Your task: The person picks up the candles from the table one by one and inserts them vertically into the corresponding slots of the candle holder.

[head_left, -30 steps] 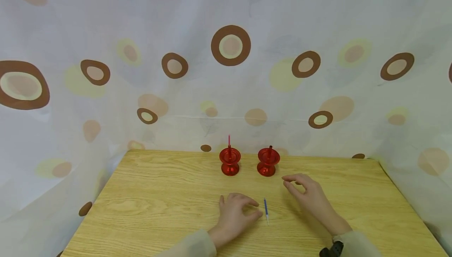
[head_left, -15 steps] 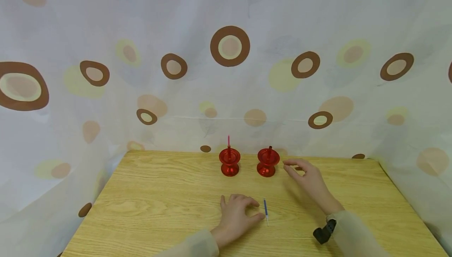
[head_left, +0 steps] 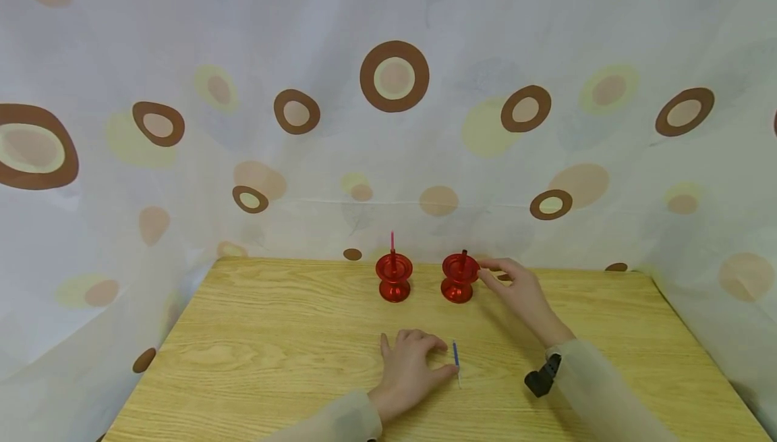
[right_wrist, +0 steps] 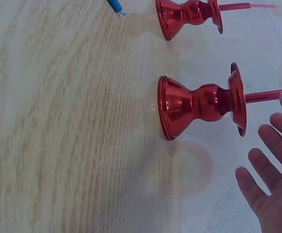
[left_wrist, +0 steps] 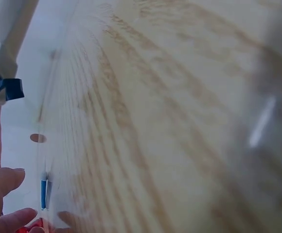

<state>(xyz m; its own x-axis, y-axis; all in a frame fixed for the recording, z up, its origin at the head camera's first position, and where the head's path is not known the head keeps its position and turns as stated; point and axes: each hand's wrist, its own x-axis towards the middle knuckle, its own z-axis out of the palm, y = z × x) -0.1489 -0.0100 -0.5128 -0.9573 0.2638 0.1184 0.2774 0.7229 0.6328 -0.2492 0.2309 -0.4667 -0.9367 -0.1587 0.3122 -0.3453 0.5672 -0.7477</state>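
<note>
A thin blue candle (head_left: 456,354) with a white end lies on the wooden table (head_left: 291,334). My left hand (head_left: 408,371) is at its left side, thumb and forefinger apart; whether the thumb touches it I cannot tell. Farther back stands a red metal candle holder (head_left: 457,288) with a bare upright tube. Beside its rim, on the right, is my right hand (head_left: 521,291), its fingers loosely extended around no object. In the right wrist view the same holder stands near those spread fingers (right_wrist: 263,167); contact is unclear.
A matching red candle holder (head_left: 394,289) stands to the left, with a slim pink candle (head_left: 392,241) upright in its tube. Behind the table hangs a pale curtain (head_left: 328,179) with brown ring patterns. A black band (head_left: 542,376) is on the right wrist.
My right hand has moved forward and slightly left, up to the right-hand candle holder. My left hand has shifted slightly right, its thumb closer to the blue candle. The holders stay in place.
</note>
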